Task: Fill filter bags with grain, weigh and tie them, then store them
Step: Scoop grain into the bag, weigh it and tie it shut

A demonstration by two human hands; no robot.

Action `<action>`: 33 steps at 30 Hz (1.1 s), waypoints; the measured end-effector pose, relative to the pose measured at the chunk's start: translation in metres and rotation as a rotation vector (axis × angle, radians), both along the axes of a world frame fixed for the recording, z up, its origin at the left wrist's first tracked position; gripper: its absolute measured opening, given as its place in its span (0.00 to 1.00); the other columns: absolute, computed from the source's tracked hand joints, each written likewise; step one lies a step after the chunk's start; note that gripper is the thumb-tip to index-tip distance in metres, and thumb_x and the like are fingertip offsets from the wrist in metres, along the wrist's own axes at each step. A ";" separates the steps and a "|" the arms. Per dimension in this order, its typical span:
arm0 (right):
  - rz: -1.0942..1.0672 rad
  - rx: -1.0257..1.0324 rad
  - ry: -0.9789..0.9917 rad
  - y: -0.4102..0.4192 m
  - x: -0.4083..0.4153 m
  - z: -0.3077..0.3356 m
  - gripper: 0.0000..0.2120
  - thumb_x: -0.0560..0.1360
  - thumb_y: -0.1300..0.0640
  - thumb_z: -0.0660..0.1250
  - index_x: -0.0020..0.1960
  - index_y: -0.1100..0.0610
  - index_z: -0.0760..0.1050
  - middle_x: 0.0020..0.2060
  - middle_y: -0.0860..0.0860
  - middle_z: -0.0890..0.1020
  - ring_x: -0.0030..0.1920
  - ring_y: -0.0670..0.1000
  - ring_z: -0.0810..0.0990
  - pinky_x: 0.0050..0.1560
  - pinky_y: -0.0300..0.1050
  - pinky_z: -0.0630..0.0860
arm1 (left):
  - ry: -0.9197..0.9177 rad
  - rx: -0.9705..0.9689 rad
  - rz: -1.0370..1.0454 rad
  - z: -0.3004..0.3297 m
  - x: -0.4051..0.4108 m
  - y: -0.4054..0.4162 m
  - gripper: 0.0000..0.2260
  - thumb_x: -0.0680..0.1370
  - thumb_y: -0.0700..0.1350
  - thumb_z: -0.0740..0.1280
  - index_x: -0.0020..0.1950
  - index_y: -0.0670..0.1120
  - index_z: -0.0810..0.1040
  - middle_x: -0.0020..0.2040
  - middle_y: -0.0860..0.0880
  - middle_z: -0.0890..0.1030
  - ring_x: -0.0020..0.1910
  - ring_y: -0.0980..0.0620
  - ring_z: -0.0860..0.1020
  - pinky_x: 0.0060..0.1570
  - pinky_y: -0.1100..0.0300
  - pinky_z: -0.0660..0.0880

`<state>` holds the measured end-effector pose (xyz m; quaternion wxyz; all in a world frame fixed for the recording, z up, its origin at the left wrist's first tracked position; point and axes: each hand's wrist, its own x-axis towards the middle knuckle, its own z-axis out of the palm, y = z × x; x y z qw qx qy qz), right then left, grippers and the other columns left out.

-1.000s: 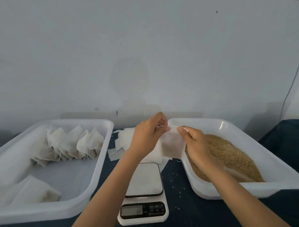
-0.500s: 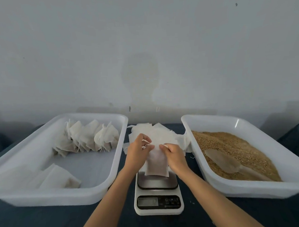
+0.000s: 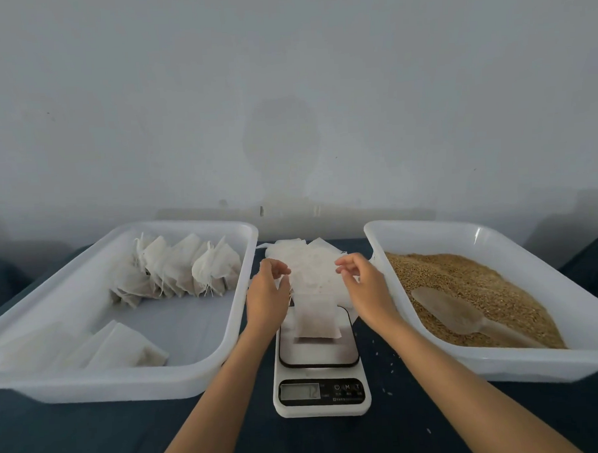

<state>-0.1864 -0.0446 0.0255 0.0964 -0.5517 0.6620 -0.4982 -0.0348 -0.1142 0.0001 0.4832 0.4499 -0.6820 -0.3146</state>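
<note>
A small white filter bag [image 3: 316, 317] lies flat on the shiny plate of the little white scale [image 3: 320, 364]. Nothing is touching it. The scale sits between two big white tubs. Behind the scale there is a loose pile of empty white bags [image 3: 309, 265] on the dark cloth. The right tub [image 3: 550, 359] holds a heap of brown grain [image 3: 464, 287], and a see-through scoop [image 3: 447, 310] lies on top of the grain. The left tub [image 3: 75, 383] holds a row of tied bags [image 3: 179, 271] standing at the back, and some flat bags [image 3: 124, 347] lying near the front.
</note>
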 end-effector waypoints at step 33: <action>0.049 0.156 -0.065 -0.008 0.005 -0.017 0.10 0.74 0.64 0.69 0.52 0.54 0.74 0.39 0.45 0.77 0.42 0.44 0.76 0.37 0.27 0.70 | -0.480 0.064 -0.164 0.011 -0.022 0.008 0.12 0.76 0.47 0.68 0.59 0.47 0.73 0.50 0.50 0.77 0.49 0.52 0.75 0.47 0.63 0.69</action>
